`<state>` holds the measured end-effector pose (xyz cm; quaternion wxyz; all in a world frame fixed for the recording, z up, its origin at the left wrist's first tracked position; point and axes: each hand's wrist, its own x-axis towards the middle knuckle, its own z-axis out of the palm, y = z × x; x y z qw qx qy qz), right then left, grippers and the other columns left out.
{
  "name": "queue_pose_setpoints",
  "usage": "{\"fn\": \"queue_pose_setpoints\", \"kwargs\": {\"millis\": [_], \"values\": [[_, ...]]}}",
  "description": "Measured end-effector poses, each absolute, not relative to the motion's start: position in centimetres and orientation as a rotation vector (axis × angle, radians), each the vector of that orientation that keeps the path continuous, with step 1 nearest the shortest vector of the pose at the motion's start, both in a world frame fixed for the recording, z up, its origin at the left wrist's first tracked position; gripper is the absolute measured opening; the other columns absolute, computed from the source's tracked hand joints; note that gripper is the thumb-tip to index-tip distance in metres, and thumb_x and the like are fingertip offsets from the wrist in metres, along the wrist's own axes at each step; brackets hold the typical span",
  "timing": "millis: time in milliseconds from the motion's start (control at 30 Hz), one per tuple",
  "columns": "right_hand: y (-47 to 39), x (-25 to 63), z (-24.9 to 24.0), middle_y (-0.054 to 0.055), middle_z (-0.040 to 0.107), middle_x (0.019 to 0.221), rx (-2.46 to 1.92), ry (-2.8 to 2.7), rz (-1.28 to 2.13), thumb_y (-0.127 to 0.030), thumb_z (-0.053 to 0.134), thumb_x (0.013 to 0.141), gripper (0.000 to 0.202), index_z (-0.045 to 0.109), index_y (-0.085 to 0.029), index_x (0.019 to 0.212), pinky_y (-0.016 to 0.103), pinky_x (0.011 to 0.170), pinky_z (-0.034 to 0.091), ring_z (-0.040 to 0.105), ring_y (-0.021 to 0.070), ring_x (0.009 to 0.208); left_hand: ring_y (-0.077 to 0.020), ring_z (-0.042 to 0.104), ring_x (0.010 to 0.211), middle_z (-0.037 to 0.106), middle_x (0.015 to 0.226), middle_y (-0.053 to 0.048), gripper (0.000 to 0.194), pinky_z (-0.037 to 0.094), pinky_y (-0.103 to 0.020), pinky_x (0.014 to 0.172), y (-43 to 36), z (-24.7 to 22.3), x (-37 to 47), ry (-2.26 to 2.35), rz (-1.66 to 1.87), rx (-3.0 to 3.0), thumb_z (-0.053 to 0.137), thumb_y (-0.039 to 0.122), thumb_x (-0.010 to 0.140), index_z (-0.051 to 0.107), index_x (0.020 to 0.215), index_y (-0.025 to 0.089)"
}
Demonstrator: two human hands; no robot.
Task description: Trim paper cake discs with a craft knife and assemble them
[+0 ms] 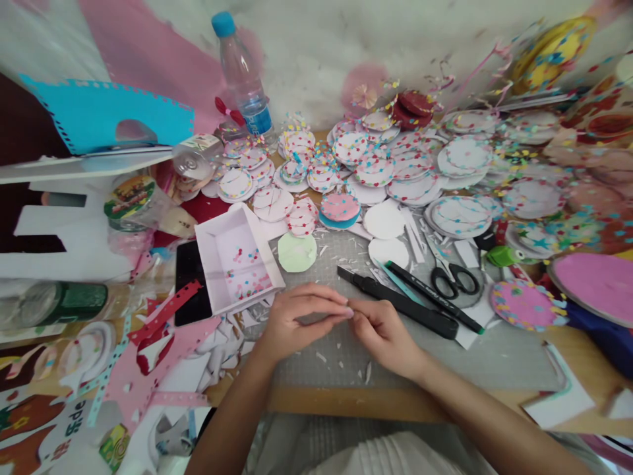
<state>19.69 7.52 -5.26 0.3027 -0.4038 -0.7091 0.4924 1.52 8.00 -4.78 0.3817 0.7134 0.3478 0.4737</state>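
Note:
My left hand [305, 320] and my right hand [383, 330] meet fingertip to fingertip above the grey cutting mat [316, 369]. Both pinch at the same spot; whatever lies between the fingertips is too small or hidden to name. Just beyond them lies a light green paper disc [297, 252] with cut edges. A black utility knife [400, 303] rests right of my right hand, with a black marker [432, 297] alongside. Left of my left hand stands a white paper box [237, 257] with small coloured paper bits inside.
Black-handled scissors [452, 280] lie right of the marker. Stacks of decorated paper discs [373, 168] fill the back, near a water bottle [247, 86]. A phone [190, 290] lies partly under the box. Paper scraps [222, 349] and a pink sheet [133, 382] cover the left.

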Motion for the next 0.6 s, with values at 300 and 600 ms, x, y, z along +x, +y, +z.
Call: {"fn": "queue_pose_setpoints", "kwargs": {"millis": [300, 600], "values": [[7.24, 19.72, -5.9, -0.007, 0.03, 0.056, -0.991, -2.021, 1.015, -0.014, 0.042, 0.082, 0.021, 0.03, -0.024, 0.068, 0.025, 0.047, 0.024, 0.031, 0.0098, 0.047, -0.0151, 0.067, 0.074, 0.072, 0.08, -0.005, 0.016, 0.053, -0.025, 0.07, 7.81, -5.05, 1.91, 1.042, 0.952, 1.654, 0.067, 0.032, 0.086, 0.07, 0.085, 0.016], [7.55, 20.04, -5.49, -0.004, 0.039, 0.058, -0.986, -2.1, 0.878, -0.018, 0.039, 0.09, 0.022, 0.035, -0.024, 0.069, 0.026, 0.05, 0.029, 0.038, 0.0121, 0.051, -0.0155, 0.068, 0.072, 0.074, 0.08, -0.007, 0.015, 0.054, -0.024, 0.068, 7.99, -4.85, 1.23, 1.036, 0.991, 1.813, 0.062, 0.029, 0.089, 0.071, 0.088, 0.017]]}}
